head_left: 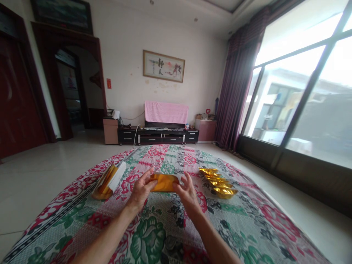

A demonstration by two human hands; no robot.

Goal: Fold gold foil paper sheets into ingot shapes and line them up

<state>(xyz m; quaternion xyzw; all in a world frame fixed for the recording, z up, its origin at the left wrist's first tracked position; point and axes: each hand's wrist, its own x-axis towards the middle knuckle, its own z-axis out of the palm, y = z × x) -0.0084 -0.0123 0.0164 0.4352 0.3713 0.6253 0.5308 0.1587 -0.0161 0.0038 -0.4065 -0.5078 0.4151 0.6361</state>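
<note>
A sheet of gold foil paper (165,182), rolled or folded into a wide band, is held level between both hands above the patterned cloth. My left hand (143,187) pinches its left end, with the thumb on the front face. At the right end, my right hand (187,189) grips it between thumb and fingers. To the right lies a row of several folded gold paper ingots (224,191), shiny and boat-shaped. On the left rests an opened packet of gold paper sheets (106,187) with a white side showing.
A floral cloth (150,238) in red, green and grey covers the rounded surface in front of me. Beyond it stands a low black TV cabinet (162,138) with a pink cloth (166,112) draped above. Large windows (291,95) and a purple curtain (238,80) are on the right.
</note>
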